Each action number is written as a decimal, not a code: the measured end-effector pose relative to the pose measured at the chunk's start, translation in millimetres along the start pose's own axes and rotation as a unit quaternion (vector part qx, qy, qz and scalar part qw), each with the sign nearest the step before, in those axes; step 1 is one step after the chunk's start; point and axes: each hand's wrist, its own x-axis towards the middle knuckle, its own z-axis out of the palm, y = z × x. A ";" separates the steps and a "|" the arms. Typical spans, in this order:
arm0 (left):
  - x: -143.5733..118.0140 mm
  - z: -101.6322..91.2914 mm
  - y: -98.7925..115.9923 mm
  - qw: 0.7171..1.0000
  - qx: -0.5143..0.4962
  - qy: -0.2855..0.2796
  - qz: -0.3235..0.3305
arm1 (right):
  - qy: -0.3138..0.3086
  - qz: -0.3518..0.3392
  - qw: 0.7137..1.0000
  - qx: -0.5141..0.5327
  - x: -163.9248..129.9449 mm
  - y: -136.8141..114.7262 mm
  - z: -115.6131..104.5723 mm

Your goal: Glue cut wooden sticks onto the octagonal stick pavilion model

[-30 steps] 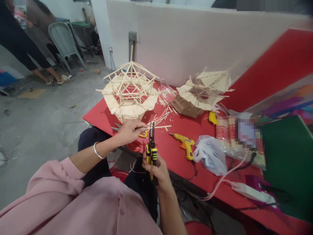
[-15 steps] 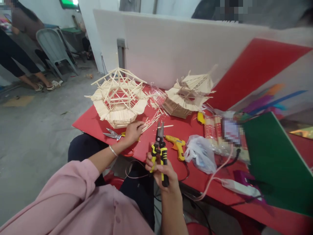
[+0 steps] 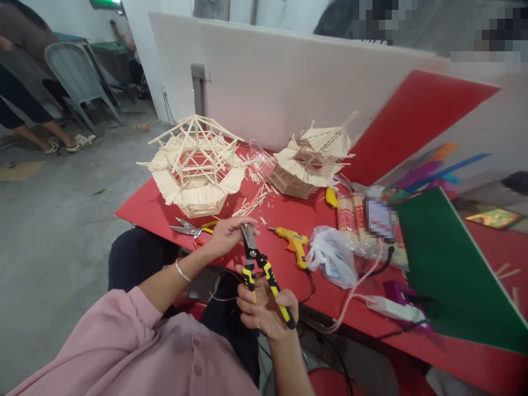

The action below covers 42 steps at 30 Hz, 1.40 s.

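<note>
My right hand [image 3: 268,311] is wrapped round the yellow-and-black handles of a pair of cutting shears [image 3: 252,254], held above the red table's near edge with the blades pointing away from me. My left hand [image 3: 226,237] is at the blade tips, its fingers pinched together; anything between them is too small and blurred to make out. Just left of that hand lies a pair of scissors [image 3: 186,227] with spread blades. Beyond both hands are loose wooden sticks [image 3: 253,203] and an open-framed stick model [image 3: 198,165] with a peaked top.
A second stick model [image 3: 305,170] stands further back. To the right are a yellow glue gun [image 3: 293,242], a plastic bag [image 3: 332,256], bundled sticks [image 3: 350,214], a phone [image 3: 380,219] and a green board [image 3: 457,275]. Cables hang over the table edge [image 3: 313,313].
My left hand has moved right from the loose sticks to the shears' blade tips. The shears have tilted leftward, and their handles are wider apart. The view has shifted slightly.
</note>
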 end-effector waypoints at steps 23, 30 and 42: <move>-43.5 -17.1 23.3 0.987 -0.078 0.107 -0.088 | 0.582 0.022 0.188 -0.791 21.9 -96.7 -13.2; -43.0 -19.8 19.5 0.987 -0.071 0.111 -0.089 | 0.591 0.021 0.190 -0.783 24.0 -97.2 -19.4; -45.0 -23.7 12.3 0.985 -0.080 0.126 -0.085 | 0.467 -0.284 0.206 -0.812 46.4 -57.1 -22.5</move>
